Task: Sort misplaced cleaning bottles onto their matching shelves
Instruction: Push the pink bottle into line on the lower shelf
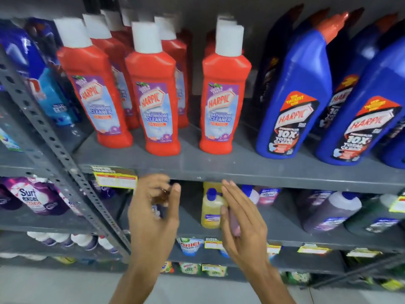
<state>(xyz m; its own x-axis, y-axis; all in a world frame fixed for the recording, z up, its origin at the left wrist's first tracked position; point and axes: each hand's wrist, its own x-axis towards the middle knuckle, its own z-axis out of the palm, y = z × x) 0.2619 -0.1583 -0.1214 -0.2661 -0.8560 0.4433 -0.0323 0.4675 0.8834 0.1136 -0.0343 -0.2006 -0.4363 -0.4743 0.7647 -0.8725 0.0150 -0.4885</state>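
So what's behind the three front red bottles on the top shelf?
More red bottles with white caps stand in rows behind the front red bottles. Mostly their caps and shoulders show; their lower bodies are covered, so their number is unclear.

We face a grey metal shelving unit [241, 170] whose perforated upright [54, 141] slants across the left side. Yellow price tags [116, 179] are fixed to the shelf edges, and a pale floor [65, 286] shows below. Behind the top shelf, we see a grey wall [197, 9].
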